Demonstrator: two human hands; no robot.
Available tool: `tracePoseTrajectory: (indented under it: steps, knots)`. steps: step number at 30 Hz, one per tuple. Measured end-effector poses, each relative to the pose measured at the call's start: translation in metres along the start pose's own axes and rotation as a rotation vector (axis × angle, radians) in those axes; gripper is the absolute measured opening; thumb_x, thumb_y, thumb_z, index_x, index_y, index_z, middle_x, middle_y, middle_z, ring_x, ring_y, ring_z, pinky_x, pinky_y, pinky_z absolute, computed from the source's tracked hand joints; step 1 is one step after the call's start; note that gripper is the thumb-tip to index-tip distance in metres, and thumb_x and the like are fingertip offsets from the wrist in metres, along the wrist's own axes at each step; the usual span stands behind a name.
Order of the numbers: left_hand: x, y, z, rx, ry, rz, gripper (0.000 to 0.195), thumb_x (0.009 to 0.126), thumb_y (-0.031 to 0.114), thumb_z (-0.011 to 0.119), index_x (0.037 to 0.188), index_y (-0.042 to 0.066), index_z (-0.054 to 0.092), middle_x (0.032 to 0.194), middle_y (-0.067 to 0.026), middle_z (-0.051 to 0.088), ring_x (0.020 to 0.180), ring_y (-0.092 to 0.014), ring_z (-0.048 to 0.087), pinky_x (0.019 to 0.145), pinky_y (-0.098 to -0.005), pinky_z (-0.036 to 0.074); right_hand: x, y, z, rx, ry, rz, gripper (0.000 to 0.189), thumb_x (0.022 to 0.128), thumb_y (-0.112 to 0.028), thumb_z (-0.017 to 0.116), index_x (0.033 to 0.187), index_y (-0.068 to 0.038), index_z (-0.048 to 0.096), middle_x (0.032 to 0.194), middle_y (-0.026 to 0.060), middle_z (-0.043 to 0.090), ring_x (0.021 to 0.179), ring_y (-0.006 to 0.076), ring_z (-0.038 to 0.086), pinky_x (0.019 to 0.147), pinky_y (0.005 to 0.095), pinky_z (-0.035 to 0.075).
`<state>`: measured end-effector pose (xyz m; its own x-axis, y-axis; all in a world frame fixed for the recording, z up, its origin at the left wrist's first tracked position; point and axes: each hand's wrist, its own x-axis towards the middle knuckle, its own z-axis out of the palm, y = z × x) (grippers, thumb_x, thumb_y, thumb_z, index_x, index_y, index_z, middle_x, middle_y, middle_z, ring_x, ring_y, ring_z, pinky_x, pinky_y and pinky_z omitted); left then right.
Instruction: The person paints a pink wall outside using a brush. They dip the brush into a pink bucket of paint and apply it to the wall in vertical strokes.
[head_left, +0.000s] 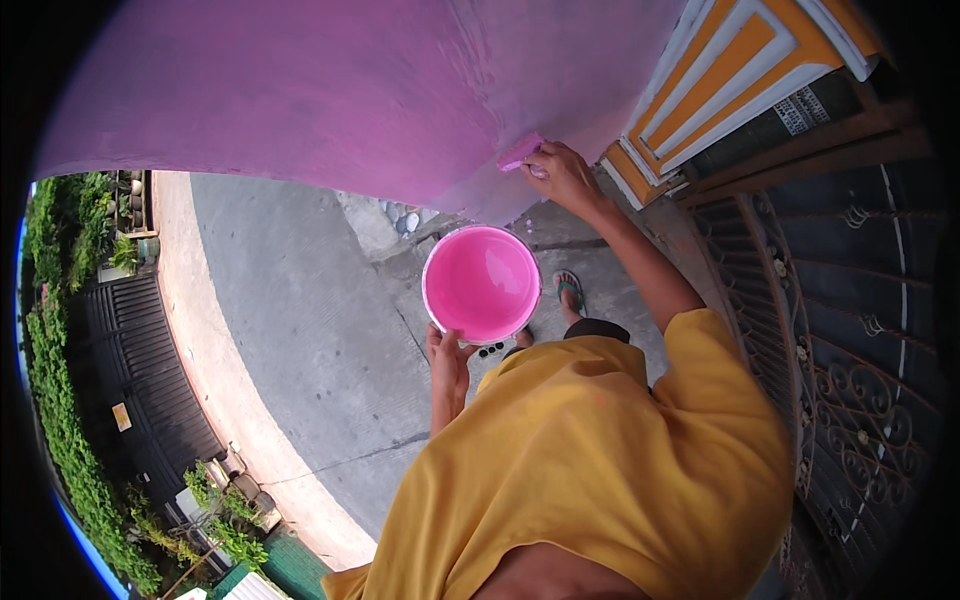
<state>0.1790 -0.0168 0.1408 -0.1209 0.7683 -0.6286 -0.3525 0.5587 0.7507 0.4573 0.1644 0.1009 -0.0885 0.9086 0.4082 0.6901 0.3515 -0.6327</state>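
My left hand (448, 356) grips the near rim of a round bucket (426, 289), with the thumb over the edge. Bright pink paint (480, 285) coats or fills its inside; I cannot tell how deep. Up and to the right, my right hand (559, 172) holds a pink, paint-covered sponge-like pad (520, 152) close against the wall (360, 105). The wall carries uneven pink and purple paint, with paler, greyer patches low down near the pad. Whether the pad touches the wall is hard to tell.
An orange and white pillar (697, 97) borders the wall on the right, beside a dark metal gate (832, 360) with scrollwork. Stones (405, 217) lie at the wall's foot. Concrete pavement (315, 322) stretches left. My sandalled foot (568, 292) stands below the right arm.
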Motion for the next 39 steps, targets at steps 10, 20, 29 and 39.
tracePoseTrajectory:
  steps: [10, 20, 29, 39]
  knots:
    - [-0.004, -0.013, -0.006, -0.057, 0.033, 0.011, 0.018, 0.085, 0.008, 0.054, 0.099, 0.01, 0.043, 0.096, -0.0032, 0.051, 0.087, -0.014, 0.054, 0.072, -0.0407, 0.053, 0.034, -0.068, -0.082, -0.009, 0.241, -0.229, 0.01, 0.073, -0.008, 0.069, 0.082, -0.005, 0.066, 0.077, 0.0089, 0.06, 0.07, 0.0266, 0.059, 0.063, 0.0358, 0.05]
    - [-0.005, -0.015, -0.007, -0.114, 0.074, 0.017, 0.02, 0.082, 0.004, 0.053, 0.098, 0.009, 0.043, 0.094, -0.0047, 0.051, 0.085, -0.015, 0.054, 0.071, -0.0416, 0.052, 0.034, -0.003, -0.016, -0.008, -0.027, -0.134, 0.011, 0.074, -0.009, 0.066, 0.083, -0.004, 0.066, 0.083, 0.0118, 0.062, 0.08, 0.03, 0.06, 0.071, 0.0379, 0.05]
    - [0.015, -0.021, -0.021, -0.221, 0.087, -0.007, 0.025, 0.079, 0.002, 0.055, 0.099, 0.009, 0.042, 0.093, -0.0048, 0.052, 0.083, -0.015, 0.055, 0.071, -0.0409, 0.054, 0.068, -0.13, -0.137, -0.074, 0.365, -0.307, 0.016, 0.069, 0.003, 0.071, 0.082, -0.001, 0.064, 0.075, 0.0112, 0.06, 0.068, 0.0243, 0.06, 0.061, 0.0329, 0.047]
    - [0.015, -0.024, -0.035, -0.203, 0.033, 0.02, 0.025, 0.079, 0.002, 0.054, 0.099, 0.01, 0.041, 0.091, -0.0073, 0.053, 0.083, -0.017, 0.057, 0.07, -0.0411, 0.054, -0.002, -0.027, -0.065, 0.002, -0.286, 0.163, 0.017, 0.076, -0.012, 0.07, 0.086, 0.002, 0.067, 0.073, 0.0184, 0.065, 0.069, 0.0275, 0.066, 0.062, 0.0318, 0.05]
